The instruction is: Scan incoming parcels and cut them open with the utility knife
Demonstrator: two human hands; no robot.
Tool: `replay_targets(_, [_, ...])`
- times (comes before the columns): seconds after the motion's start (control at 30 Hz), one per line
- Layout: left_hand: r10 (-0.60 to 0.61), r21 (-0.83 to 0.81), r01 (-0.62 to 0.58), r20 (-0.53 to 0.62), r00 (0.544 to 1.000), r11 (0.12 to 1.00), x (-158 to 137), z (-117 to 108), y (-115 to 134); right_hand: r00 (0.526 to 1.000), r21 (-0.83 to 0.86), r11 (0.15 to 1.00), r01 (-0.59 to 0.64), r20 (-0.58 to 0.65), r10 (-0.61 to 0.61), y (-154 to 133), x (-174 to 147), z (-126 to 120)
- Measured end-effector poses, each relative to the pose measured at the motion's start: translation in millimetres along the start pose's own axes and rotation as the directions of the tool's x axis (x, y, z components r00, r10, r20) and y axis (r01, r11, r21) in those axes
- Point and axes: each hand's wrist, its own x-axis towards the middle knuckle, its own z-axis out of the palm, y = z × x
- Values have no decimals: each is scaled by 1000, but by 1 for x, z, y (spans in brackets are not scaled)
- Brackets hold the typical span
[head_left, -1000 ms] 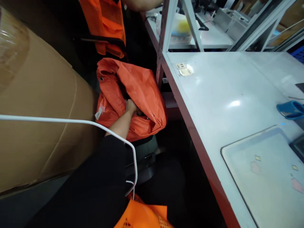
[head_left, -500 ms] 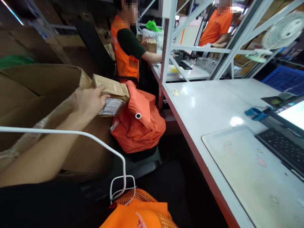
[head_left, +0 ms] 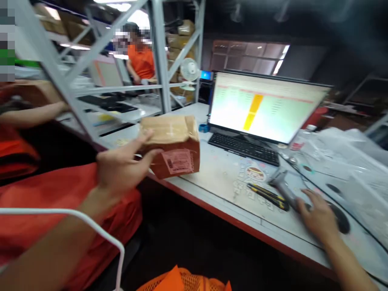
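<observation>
My left hand (head_left: 121, 165) grips a brown cardboard box (head_left: 174, 141) by its left end, thumb on the label side and fingers over the top. The box is held up at the desk's front edge, with a printed label (head_left: 178, 161) facing me. On the right, my right hand (head_left: 319, 216) is closed around the handle of a grey barcode scanner (head_left: 283, 186) lying low over the desk; the hand partly hides the handle. A black and yellow utility knife (head_left: 268, 196) lies just left of the scanner.
A monitor (head_left: 266, 107) and keyboard (head_left: 244, 148) stand on the white desk. Clear plastic bags (head_left: 348, 161) pile up at right. A metal frame (head_left: 160, 56) rises at left. Co-workers (head_left: 141, 58) are beyond it. A white bent rod (head_left: 75, 214) crosses the lower left.
My view has swung right to the desk. The left hand has brought the box from beside the big carton to the desk's edge. My right hand has come into view at the scanner.
</observation>
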Motion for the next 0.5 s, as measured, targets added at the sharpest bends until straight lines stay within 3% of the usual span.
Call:
replay_targets(0.1, [104, -153, -73, 201, 974, 986, -1, 63, 66, 992, -21, 995, -100, 81, 102, -10, -7, -4])
replay_targets(0.23, [123, -204, -56, 332, 935, 977, -6, 96, 120, 928, -120, 964, -236, 268, 260, -45, 18, 8])
replay_targets(0.33, [86, -294, 31, 375, 923, 955, -12, 108, 123, 861, -223, 929, -294, 360, 359, -68, 40, 8])
replay_targets(0.4, [46, -438, 156, 416, 908, 885, -18, 123, 113, 825, -280, 903, -325, 382, 416, -81, 54, 5])
replay_targets(0.5, [68, -718, 351, 483, 873, 600, -33, 155, 97, 798, -309, 880, -361, 387, 463, -94, 70, -5])
